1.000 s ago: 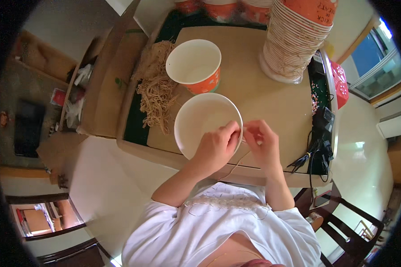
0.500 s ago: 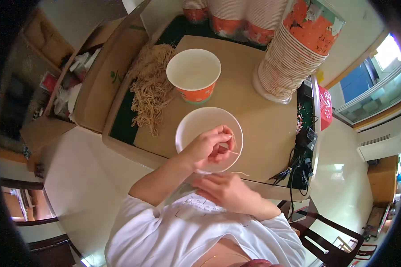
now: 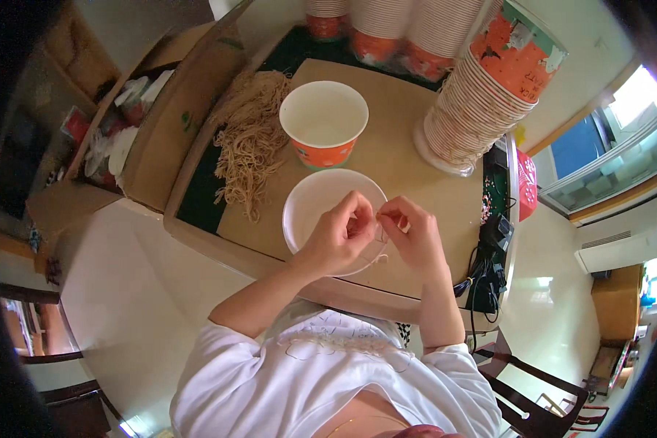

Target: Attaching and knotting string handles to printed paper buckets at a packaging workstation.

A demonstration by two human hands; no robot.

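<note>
My left hand (image 3: 333,241) and my right hand (image 3: 414,232) meet fingertip to fingertip over the right side of a white paper tub (image 3: 297,212). Both are pinching a thin beige string (image 3: 382,257), whose loose end hangs down by the tub's rim. How the string runs between the fingers is too small to make out. Just beyond stands a second tub (image 3: 325,156), upright, white inside with an orange and green outside. A tangled heap of the same kind of string (image 3: 248,142) lies to its left.
A tall leaning stack of paper tubs (image 3: 466,109) stands at the right, with more wrapped stacks (image 3: 378,36) behind. Cardboard (image 3: 431,237) covers the table. Black cables (image 3: 485,274) lie at the right edge. An open carton (image 3: 169,128) sits at the left; a dark chair (image 3: 536,398) stands at lower right.
My right hand has risen from near my chest to meet my left hand at the string. The left hand stays over the near tub, fingers now turned toward the right hand.
</note>
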